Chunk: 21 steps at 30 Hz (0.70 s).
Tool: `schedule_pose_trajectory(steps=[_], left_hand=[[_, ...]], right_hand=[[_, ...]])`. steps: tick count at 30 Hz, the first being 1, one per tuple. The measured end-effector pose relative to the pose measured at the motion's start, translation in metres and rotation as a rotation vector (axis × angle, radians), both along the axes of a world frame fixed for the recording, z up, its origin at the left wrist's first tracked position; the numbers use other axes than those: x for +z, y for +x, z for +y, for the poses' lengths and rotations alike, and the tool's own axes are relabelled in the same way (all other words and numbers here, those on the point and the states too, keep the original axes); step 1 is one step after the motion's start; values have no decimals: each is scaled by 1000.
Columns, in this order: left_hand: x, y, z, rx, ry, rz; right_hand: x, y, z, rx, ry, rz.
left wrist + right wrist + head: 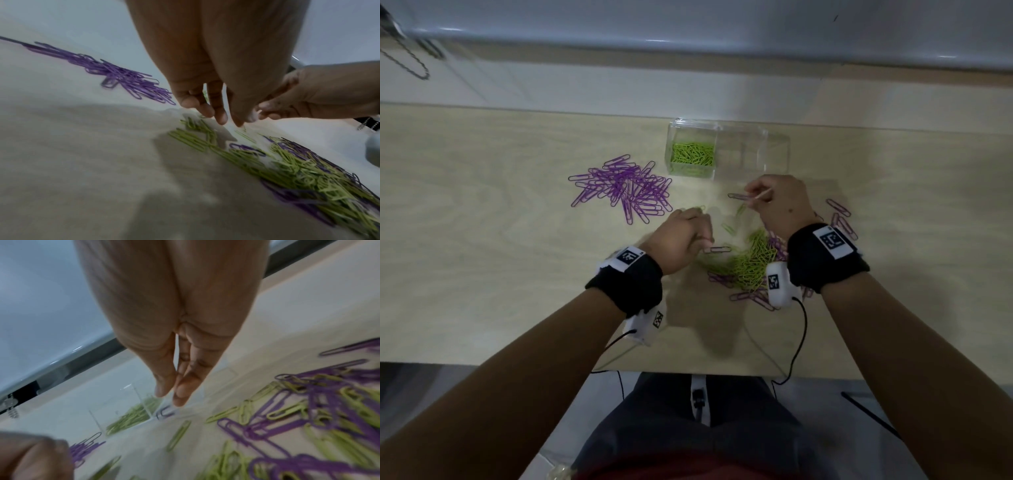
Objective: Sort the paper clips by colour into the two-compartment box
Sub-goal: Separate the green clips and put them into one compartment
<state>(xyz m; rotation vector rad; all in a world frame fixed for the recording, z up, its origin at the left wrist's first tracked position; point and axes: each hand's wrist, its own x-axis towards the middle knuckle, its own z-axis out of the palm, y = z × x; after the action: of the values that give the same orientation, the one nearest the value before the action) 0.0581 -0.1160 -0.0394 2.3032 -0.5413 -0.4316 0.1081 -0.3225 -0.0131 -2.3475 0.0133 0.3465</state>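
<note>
Nearest the person, a mixed heap [751, 260] of green and purple paper clips lies on the table [482, 240], under and between the two wrists. The left hand [681, 236] sits at the heap's left edge with its fingers curled down; a purple clip [717, 249] pokes out to the right from its fingertips, and the hand appears to be pinching it, though the wrist view is too blurred to confirm the grip.

A little farther out, the right hand [777, 202] hangs above the table beyond the heap, thumb and forefinger pressed together on a second purple clip [739, 196]. That clip lies roughly level, its long axis running left to right, its free end pointing left.

Farther left is the sorted purple pile [621, 188], well apart from the heap and still on the table. Farthest is the clear two-compartment box [729, 150]: its left compartment holds green clips [692, 154], while the right one looks bare.

The relation that counts: the box's right compartment lies just beyond the right hand and slightly to its left, so that hand is much the nearer for a drop there. The purple pile lies up and left of the left hand. Either way the held clip travels away from the body.
</note>
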Motion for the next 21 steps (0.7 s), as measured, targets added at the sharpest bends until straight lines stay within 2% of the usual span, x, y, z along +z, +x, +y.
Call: schedule_pose_trajectory(steps=[6,10,12,15,18,21], left_hand=[[-2,1,-28,17,363,90],[2,-1,-39,-3,490,71],[0,0,-39,0,457,108],[1,3,-29,44,206,205],[10,9,-12,186,-52,268],[12,27,7,329,-22,155]], right_hand=[[-18,-14,18,199,-216,5],[-29,-26,30,300,-255,-26],[-34,-32,30,324,-272,-57],[-35,-43,23,371,-236,-56],[-29,-47,11,456,-173,-11],[-22,-31,4,299,-125,-116]])
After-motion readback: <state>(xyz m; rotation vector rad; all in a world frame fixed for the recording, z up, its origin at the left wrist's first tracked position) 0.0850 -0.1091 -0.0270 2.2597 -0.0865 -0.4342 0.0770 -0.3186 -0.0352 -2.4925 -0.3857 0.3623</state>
